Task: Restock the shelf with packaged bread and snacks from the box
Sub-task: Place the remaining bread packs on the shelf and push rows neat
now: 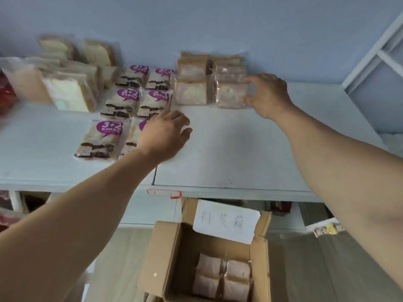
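On the white shelf point(229, 149), my right hand point(267, 95) pinches the right edge of a clear-wrapped pinkish bread pack point(231, 94) at the back, beside more packs of the same kind point(192, 83). My left hand point(164, 136) lies with relaxed fingers on a purple-labelled "3+2" bread pack point(133, 136), covering most of it. Several more "3+2" packs point(100, 138) lie in rows to the left. Below the shelf stands an open cardboard box point(170, 258) holding more pinkish bread packs point(222, 277).
Pale sandwich bread packs point(69, 92) are piled at the back left, with red packaging point(6, 94) at the far left edge. A white paper note point(226, 221) is stuck on the box flap. A white shelf frame point(375, 53) rises at the right.
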